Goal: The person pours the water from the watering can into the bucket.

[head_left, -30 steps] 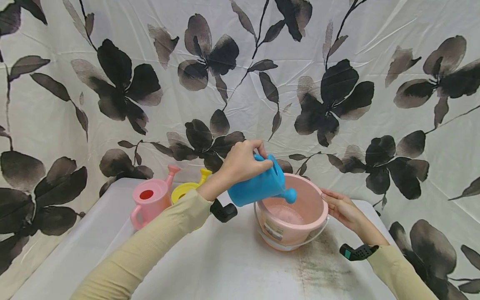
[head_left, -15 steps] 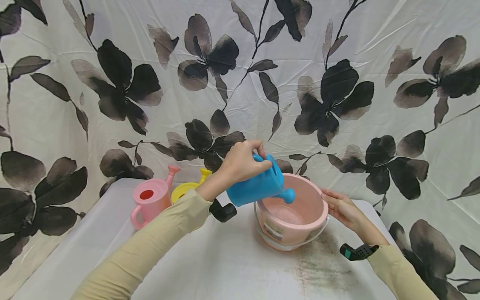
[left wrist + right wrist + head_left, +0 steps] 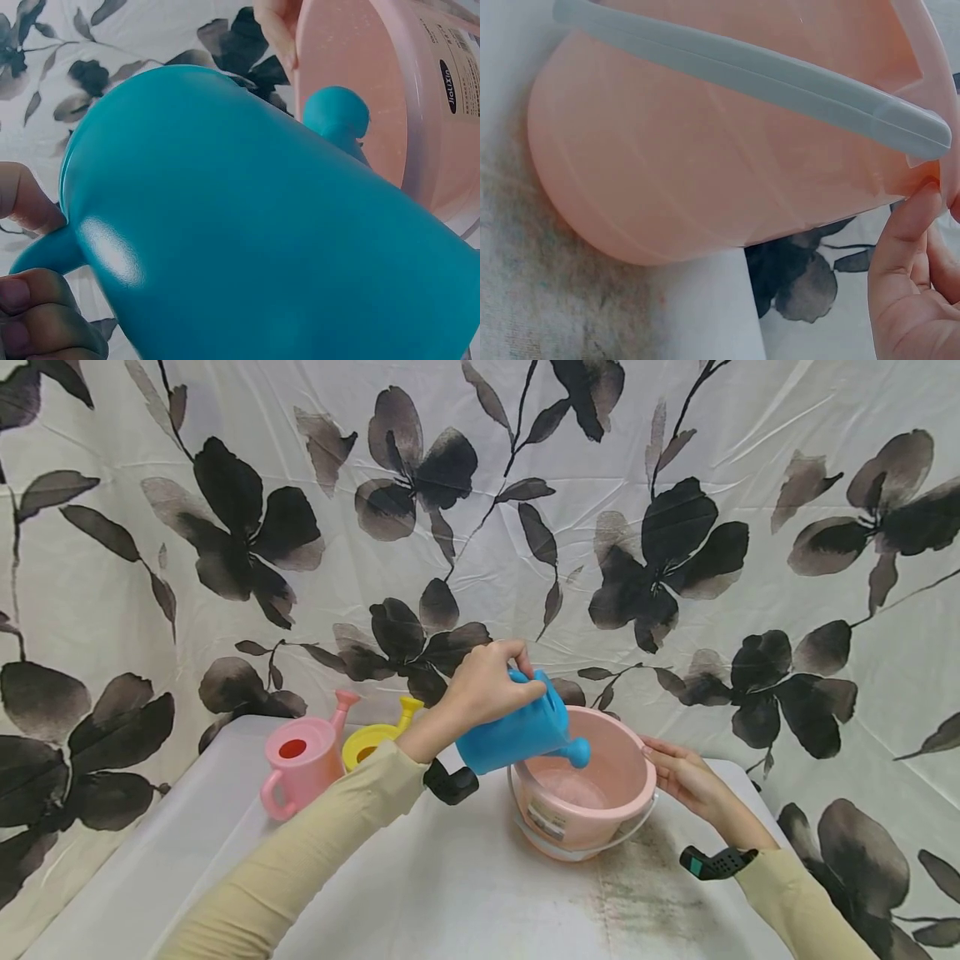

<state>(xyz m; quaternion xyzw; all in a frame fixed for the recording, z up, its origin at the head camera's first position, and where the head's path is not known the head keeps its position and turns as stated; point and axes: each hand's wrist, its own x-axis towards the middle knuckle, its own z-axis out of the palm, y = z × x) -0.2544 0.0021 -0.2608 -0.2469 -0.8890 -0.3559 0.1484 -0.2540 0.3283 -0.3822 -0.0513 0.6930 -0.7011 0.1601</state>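
Note:
My left hand (image 3: 495, 689) grips the handle of a blue watering can (image 3: 517, 731). The can is tipped so that its round spout head (image 3: 337, 112) hangs over the mouth of a pink bucket (image 3: 581, 827). Something clear and shiny, like water, lies at the bucket's bottom; no stream from the spout can be made out. On the bucket's right side, my right hand (image 3: 693, 781) touches the outside just below the rim, its fingers fairly straight. The bucket stands upright, its pale handle (image 3: 757, 71) hanging down along the front.
A pink watering can (image 3: 303, 768) and a yellow watering can (image 3: 369, 739) stand at the back left of the white table (image 3: 420, 877), the yellow one partly behind my left arm. Dark stains mark the tabletop right of the bucket. Floral cloth (image 3: 480, 527) hangs behind.
The blue watering can shifts only very slightly in my left hand and stays tipped over the bucket. The right hand and the bucket keep their places.

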